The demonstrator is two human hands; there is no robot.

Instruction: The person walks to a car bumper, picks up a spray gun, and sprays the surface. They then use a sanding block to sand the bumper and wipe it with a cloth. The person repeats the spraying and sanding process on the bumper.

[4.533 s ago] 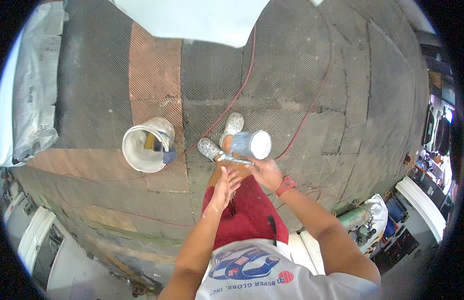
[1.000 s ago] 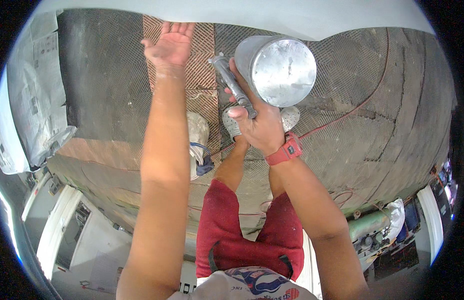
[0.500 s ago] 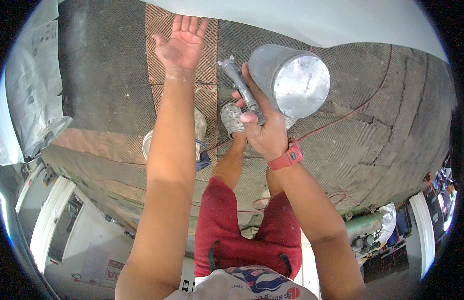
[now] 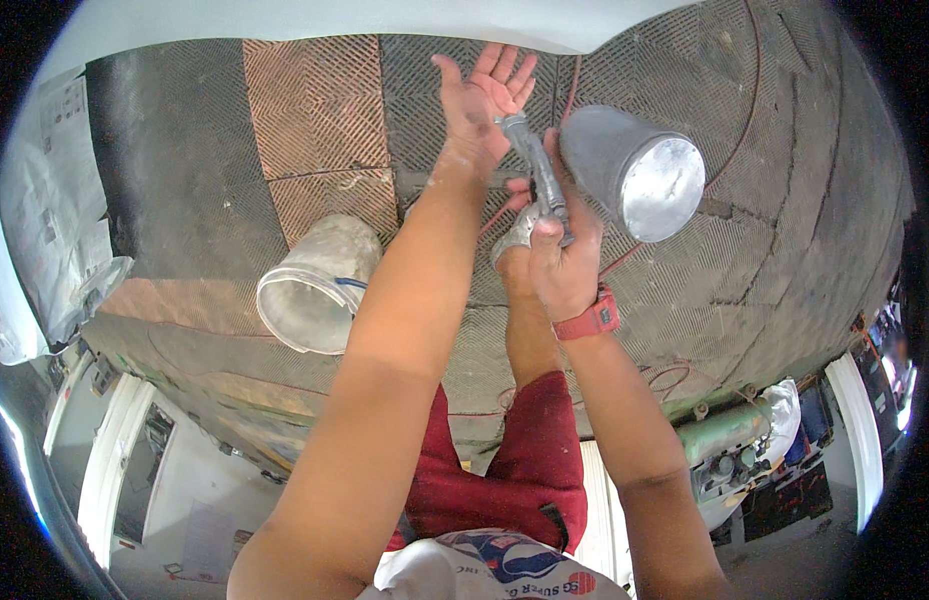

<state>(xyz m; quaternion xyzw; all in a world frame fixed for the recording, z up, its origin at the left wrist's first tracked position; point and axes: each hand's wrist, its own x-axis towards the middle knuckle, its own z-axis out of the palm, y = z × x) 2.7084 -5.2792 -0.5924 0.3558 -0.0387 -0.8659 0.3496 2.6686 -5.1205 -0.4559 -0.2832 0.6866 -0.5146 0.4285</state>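
Not much packaging here, honestly. Over at the left edge of the floor mat there's a big white plastic bag (image 4: pixel 44 230), crinkly, with small dark print blocks scattered over it, slumped against the mat's edge. On the far right, just off the mat's lower right corner, something is wrapped in white plastic sheeting (image 4: pixel 784 410) next to greenish machinery. Can't see any signs or screens, and the stuff near the right rim is too small to tell.
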